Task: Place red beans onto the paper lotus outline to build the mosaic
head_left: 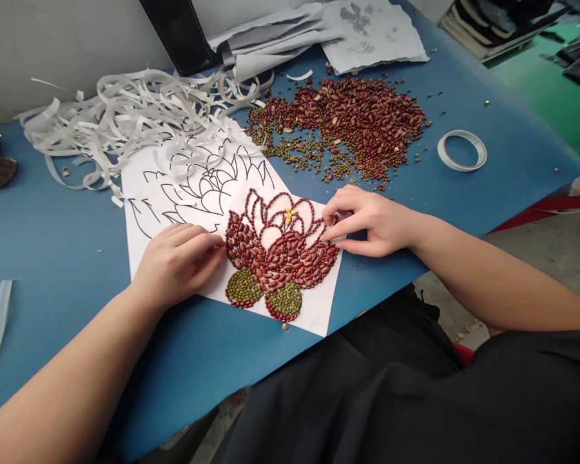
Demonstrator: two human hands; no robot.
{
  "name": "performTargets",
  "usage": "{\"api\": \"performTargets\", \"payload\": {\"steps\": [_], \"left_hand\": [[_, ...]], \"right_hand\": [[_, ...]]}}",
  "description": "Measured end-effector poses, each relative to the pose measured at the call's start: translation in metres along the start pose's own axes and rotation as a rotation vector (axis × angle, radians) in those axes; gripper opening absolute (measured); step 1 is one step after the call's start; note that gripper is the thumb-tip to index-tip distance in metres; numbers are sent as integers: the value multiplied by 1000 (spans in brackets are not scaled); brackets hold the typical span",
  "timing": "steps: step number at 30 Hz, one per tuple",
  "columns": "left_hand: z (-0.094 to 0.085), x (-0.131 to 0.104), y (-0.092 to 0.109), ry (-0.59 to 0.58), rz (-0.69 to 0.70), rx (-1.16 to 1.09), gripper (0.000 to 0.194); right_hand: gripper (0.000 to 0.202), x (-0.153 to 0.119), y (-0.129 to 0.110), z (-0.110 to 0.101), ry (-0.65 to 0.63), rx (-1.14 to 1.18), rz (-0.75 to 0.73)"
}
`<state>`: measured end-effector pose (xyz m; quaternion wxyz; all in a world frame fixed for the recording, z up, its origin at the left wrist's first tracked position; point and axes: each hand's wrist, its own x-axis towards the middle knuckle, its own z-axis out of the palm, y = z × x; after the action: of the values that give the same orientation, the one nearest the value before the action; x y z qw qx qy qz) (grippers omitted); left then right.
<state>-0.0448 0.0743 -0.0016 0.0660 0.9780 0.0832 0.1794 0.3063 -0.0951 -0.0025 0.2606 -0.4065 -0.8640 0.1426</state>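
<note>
A white sheet [314, 306] bears a flower made of red beans [299, 258], with two round patches of green beans [285, 301] below it and a small yellow centre. My left hand [176, 261] rests at the flower's left edge, its fingers curled together; what they hold, if anything, is hidden. At the right edge, the spread fingers of my right hand [362, 222] touch the beans and hold nothing visible. Partly beneath the bean picture lies a sheet with a black line drawing of a flower [198, 187].
Loose red and green beans [367, 122] are heaped behind the sheets. Tangled white strips [140, 116] lie at the back left. A tape roll [462, 151] sits to the right, and a crumpled white sheet [372, 38] at the back. The blue table's [212, 361] front edge is near my lap.
</note>
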Motion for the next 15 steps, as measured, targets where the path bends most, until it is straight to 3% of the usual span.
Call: {"api": "performTargets", "payload": {"steps": [15], "left_hand": [[0, -1, 0, 0, -16, -16, 6]], "right_hand": [[17, 0, -1, -1, -17, 0, -11]]}}
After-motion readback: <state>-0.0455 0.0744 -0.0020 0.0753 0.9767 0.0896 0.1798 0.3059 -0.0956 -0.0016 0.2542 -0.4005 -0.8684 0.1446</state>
